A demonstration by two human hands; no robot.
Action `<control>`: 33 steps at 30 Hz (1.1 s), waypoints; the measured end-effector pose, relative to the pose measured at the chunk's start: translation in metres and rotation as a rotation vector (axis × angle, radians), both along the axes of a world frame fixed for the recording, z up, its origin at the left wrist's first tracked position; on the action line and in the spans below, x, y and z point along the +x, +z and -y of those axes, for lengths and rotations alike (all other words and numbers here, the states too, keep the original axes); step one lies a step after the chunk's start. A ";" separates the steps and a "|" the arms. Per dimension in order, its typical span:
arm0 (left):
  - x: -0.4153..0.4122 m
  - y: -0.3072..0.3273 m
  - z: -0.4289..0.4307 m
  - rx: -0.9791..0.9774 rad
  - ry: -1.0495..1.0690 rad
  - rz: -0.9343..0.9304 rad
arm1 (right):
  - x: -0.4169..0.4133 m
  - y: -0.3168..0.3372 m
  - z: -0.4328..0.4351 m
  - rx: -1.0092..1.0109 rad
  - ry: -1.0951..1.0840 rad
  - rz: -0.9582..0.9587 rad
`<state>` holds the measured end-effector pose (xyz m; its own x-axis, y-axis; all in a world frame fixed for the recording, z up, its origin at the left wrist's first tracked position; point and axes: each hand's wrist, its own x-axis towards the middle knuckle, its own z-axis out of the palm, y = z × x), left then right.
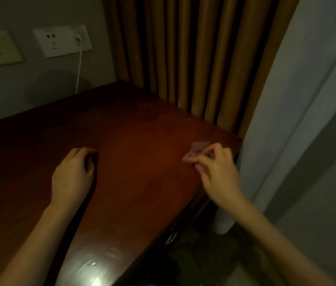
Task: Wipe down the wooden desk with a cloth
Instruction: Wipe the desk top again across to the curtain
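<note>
Our right hand (216,170) pinches the bunched pink cloth (196,151) at the wooden desk (132,131) right edge, left hand (74,174) curled empty on the wood; we'd flatten it and sweep overlapping strokes leftward.

Tan curtain (194,58), grey wall (39,85), sockets (63,41).

I see a reddish-brown wooden desk (134,137) with a glossy top and a glare spot near its front edge. A small pinkish cloth (196,152) lies by its right edge, pinched by the right hand (218,172). The left hand (74,174) rests mid-desk with its fingers curled.
</note>
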<state>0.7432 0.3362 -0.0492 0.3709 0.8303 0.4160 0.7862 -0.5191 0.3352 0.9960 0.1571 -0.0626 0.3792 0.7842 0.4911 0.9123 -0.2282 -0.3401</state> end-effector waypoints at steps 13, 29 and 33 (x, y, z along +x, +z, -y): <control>-0.002 -0.001 -0.001 -0.030 0.011 -0.020 | 0.061 0.010 -0.080 -0.096 0.129 -0.052; 0.085 0.012 -0.066 0.003 -0.040 -0.099 | 0.007 0.016 -0.157 -0.165 0.458 0.024; 0.072 0.013 -0.103 -0.036 -0.011 -0.052 | 0.082 0.010 -0.158 -0.118 0.225 -0.031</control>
